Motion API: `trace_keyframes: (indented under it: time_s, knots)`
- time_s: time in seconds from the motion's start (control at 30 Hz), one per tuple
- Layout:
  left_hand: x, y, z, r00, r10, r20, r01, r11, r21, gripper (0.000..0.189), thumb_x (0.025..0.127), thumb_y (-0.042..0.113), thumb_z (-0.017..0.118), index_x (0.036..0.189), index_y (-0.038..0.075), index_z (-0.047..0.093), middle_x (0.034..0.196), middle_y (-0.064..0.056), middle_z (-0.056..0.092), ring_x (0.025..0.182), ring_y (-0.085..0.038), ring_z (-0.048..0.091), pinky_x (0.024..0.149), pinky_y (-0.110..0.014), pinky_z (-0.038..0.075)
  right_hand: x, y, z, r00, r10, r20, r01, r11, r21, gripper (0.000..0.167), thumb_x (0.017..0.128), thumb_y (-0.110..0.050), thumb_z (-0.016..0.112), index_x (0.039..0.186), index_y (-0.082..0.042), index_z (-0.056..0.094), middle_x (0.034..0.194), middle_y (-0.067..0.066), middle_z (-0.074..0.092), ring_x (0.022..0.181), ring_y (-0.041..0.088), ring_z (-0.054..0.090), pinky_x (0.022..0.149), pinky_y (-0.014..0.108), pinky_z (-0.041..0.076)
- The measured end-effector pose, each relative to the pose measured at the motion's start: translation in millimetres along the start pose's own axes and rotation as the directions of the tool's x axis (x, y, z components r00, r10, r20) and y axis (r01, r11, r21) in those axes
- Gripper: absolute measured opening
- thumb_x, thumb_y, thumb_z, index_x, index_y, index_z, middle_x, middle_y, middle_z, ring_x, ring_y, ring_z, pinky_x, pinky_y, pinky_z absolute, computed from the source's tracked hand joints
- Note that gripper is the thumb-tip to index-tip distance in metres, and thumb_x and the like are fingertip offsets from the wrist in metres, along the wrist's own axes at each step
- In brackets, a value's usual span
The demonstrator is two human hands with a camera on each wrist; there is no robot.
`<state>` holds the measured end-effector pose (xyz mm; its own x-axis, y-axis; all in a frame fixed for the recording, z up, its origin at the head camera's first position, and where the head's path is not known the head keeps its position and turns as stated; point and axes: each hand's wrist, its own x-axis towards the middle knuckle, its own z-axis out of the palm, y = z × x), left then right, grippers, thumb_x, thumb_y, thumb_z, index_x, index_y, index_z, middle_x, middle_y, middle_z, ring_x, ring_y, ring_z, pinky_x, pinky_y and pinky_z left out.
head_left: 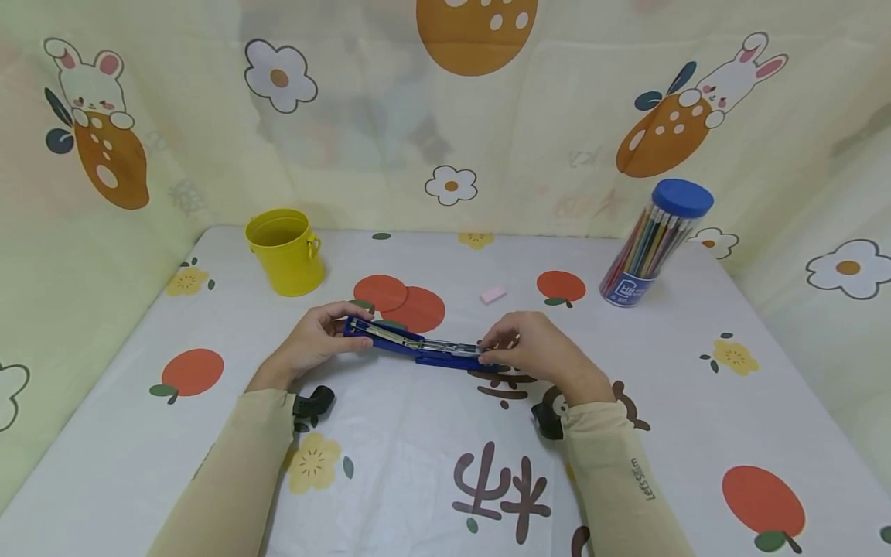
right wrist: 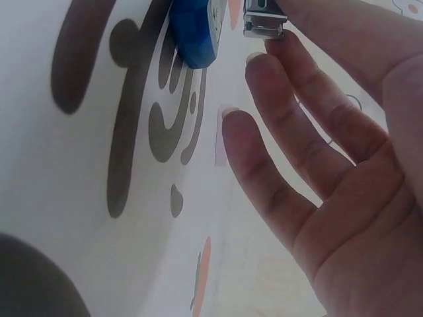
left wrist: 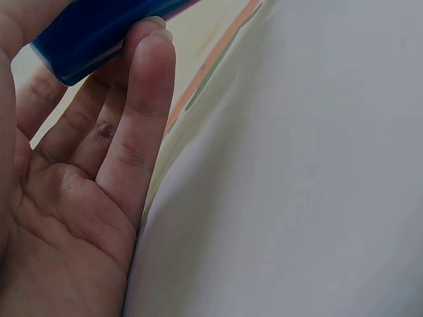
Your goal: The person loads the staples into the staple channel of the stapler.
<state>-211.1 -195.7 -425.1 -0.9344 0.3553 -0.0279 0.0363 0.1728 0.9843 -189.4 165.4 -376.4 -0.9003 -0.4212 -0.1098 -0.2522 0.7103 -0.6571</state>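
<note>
A blue stapler point(head_left: 400, 345) lies spread wide open between the two hands in the head view, its metal staple channel showing. My left hand point(head_left: 309, 344) grips its left end between thumb and fingers. In the left wrist view that blue end point(left wrist: 92, 39) rests against the fingertips. At the other end, my right hand point(head_left: 543, 352) pinches the metal channel between thumb and fingers. The right wrist view shows the metal tip point(right wrist: 264, 20) at the fingers, apart from the blue base point(right wrist: 196, 36). Whether staples are inside cannot be made out.
Behind the stapler lies a small pink eraser point(head_left: 493, 295). A yellow bucket point(head_left: 288, 259) stands at the back left. At the back right is a clear tub of pencils point(head_left: 643, 247) with a blue lid. A patterned cloth point(head_left: 390, 480) covers the table.
</note>
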Motion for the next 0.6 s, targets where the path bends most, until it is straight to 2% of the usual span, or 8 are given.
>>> trace_keyframes:
  time_s: [0.3,0.47,0.6]
  knots:
    - [-0.4,2.4,-0.4,1.000,0.000,-0.008,0.000,1.000,0.010,0.045,0.083,0.007,0.083,0.123,0.002,0.066,0.129,-0.016,0.056,0.100,-0.033,0.059,0.081,-0.026,0.054,1.5,3.1,-0.6,0.996,-0.086,-0.003,0.086,0.996,-0.007,0.008,0.084,-0.018,0.084,0.091,-0.016,0.083,0.088,-0.005,0.068,0.081,0.015,0.059,0.069,0.030,0.054]
    - [-0.2,0.6,-0.5,1.000,0.000,-0.007,0.001,1.000,0.009,0.045,0.082,0.007,0.084,0.123,0.003,0.066,0.128,-0.016,0.057,0.100,-0.033,0.059,0.081,-0.026,0.054,-1.4,3.9,-2.5,1.000,-0.021,0.016,0.021,0.999,0.036,0.016,0.082,-0.021,0.086,0.097,-0.016,0.081,0.093,-0.003,0.069,0.086,0.018,0.062,0.073,0.033,0.054]
    - [-0.2,-0.3,-0.2,1.000,0.008,0.000,-0.008,1.000,-0.006,0.045,0.082,0.005,0.083,0.124,0.002,0.066,0.128,-0.016,0.058,0.099,-0.032,0.060,0.082,-0.027,0.055,-3.7,4.8,-3.9,0.999,0.030,0.014,-0.031,0.997,0.076,0.032,0.080,-0.022,0.088,0.109,-0.013,0.075,0.095,-0.001,0.068,0.091,0.020,0.063,0.077,0.036,0.055]
